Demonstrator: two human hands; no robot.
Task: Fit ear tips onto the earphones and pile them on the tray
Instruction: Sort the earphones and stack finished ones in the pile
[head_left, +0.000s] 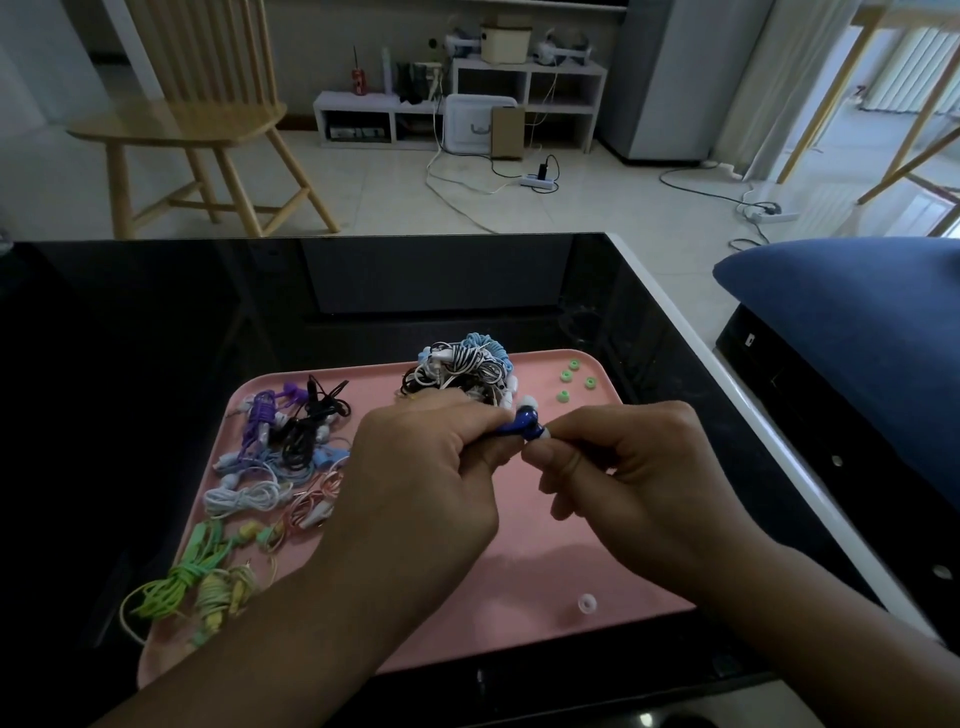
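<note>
Close together above a pink tray (519, 597), the left hand (415, 467) grips a blue earphone (522, 425) while the right hand (628, 457) pinches a white ear tip (546, 432) at its nozzle. Seating it well likely means pushing straight on while the left hand steadies the bud. Beyond the hands lies a finished bundle pile (462, 371); left, loose colored earphones (270, 467); beyond the right hand, green ear tips (574, 379). All sit on a black desk (156, 322).

You have a single head-worn wide-angle view, looking forward and down from close above your hands at the pink tray (545, 525) on the black table (156, 338), with the room's floor beyond.
</note>
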